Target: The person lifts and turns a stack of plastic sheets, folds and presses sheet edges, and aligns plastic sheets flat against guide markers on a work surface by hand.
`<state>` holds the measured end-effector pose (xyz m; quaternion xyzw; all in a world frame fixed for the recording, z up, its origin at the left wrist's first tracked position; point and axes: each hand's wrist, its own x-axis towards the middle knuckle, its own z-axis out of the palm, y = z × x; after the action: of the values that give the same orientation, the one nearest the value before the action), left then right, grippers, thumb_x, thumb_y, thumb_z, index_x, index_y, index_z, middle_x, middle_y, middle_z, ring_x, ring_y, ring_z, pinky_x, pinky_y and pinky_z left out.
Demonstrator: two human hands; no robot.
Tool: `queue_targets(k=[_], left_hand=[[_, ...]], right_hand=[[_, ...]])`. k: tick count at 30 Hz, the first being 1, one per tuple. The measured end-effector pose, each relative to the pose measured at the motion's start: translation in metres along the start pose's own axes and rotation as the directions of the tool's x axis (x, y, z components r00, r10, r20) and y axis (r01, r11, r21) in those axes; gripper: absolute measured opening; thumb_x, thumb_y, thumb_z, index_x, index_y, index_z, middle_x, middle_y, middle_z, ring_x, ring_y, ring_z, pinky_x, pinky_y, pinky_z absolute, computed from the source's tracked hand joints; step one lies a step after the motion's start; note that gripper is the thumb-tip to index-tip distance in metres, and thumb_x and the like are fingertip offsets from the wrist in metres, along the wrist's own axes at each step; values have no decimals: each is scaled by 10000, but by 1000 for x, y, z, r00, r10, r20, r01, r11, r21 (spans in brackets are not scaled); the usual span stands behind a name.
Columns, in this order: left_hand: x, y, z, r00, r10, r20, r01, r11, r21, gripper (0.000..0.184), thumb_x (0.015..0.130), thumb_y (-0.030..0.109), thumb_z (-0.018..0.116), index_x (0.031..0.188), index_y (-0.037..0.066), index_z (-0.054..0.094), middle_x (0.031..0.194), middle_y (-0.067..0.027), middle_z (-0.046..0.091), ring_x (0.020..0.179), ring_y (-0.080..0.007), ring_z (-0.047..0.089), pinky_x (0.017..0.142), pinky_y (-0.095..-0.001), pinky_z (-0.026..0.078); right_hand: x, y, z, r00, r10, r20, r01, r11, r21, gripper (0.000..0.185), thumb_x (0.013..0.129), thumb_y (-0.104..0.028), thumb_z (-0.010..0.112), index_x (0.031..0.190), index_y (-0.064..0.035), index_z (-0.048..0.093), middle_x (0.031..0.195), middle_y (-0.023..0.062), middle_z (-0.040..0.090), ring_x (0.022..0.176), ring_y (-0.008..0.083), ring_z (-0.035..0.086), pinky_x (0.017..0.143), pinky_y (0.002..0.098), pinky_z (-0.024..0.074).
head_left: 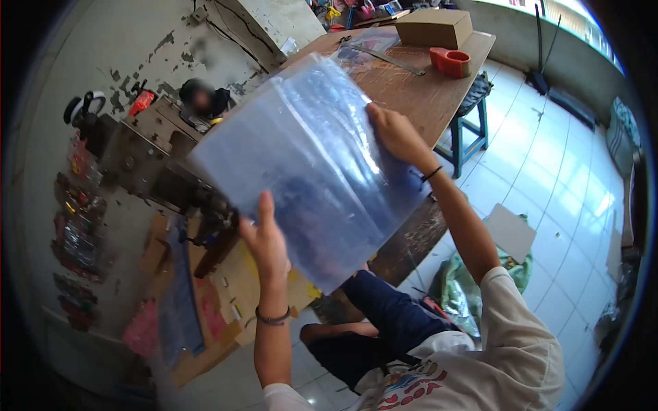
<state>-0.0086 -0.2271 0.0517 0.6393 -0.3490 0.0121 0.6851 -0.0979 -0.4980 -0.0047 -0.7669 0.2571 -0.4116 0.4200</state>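
Observation:
A wide stack of clear, bluish plastic sheets [308, 164] is held up in front of me, tilted, with light glaring off its folds. My left hand [266, 243] grips the lower left edge, thumb on the near face and most fingers hidden behind. At the upper right edge, my right hand [397, 133] is closed on the sheets, its fingertips partly out of sight. Behind the stack, at left, stands a dark machine [154, 161] that resembles a sewing machine; the sheets hide part of it.
A brown wooden table [439, 96] carries a cardboard box [434, 29], a red tape dispenser [449, 63] and a metal ruler [387, 58]. A blue-green stool [473, 137] stands beside it. On the tiled floor lies a green sack [456, 284]. Plastic packets [79, 233] hang on the left wall.

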Motion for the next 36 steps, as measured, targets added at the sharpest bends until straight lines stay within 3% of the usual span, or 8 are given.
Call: queue_targets(k=[5,9,11,13,19,23,28,36], left_hand=[[26,-68,93,850,-467,242,526,749,-403,526,999,354,570,1308,-67,512,1270,-146,595,1122,-233,594,967,-363,490],[35,-136,186,687,-656,312,669,403,-625,502,994,359,571,1283,-49,513,1239,-187,603,1078,-280,618,894,-426,528],[29,-157,230,815,-579,-30,520,753,-403,536,980,361,597,1292,-63,497,1260,-197,593,1064,-294,618,882,-425,522],[27,-142,252,818,-575,-26,480,706,-521,569,963,362,627,1301,-71,482,1281,-199,583,1051,-297,617,887,-418,513],[101,-142,252,488,-474,733,858,417,-301,503,966,234,552,1322,-103,440,1399,-245,466,1174,-373,571,1004,-520,464],[115,-72,168,295,-385,874,199,920,338,411,985,270,542,1199,-79,573,1148,-173,641,1011,-293,666,852,-405,577],[86,56,37,-127,-387,913,-285,896,340,331,960,290,574,1111,17,684,903,-101,714,744,-201,695,633,-309,569],[12,137,-70,260,-287,922,-682,621,386,368,800,171,780,1129,41,676,798,-78,699,639,-179,690,541,-268,536]], right_hand=[[65,40,-97,963,82,257,114,739,-664,525,1037,-438,384,1076,42,593,974,303,662,927,468,645,820,498,515],[86,80,-141,853,-135,504,468,625,-625,326,951,-316,592,1078,-21,653,993,199,690,957,365,654,839,439,510],[54,41,-151,849,-220,481,497,644,-582,261,953,-259,610,1059,-27,666,1029,191,687,990,355,653,869,427,501],[29,20,-151,856,-158,492,446,706,-550,321,966,-306,611,1135,-36,645,1122,183,666,1077,338,628,937,410,483],[-27,6,-109,808,61,586,453,573,-683,519,977,-471,536,1359,-121,506,1431,176,459,1291,373,474,1052,483,407],[-7,42,-76,874,133,467,379,414,-827,468,980,-473,511,1388,-246,470,1477,162,397,1300,410,444,1019,614,392],[5,61,-55,924,24,382,341,407,-848,392,997,-455,473,1347,-282,501,1407,163,446,1307,399,408,1000,671,358],[9,73,-36,958,-54,280,276,430,-860,379,1004,-481,415,1308,-298,550,1400,157,458,1322,350,384,1087,603,254]])
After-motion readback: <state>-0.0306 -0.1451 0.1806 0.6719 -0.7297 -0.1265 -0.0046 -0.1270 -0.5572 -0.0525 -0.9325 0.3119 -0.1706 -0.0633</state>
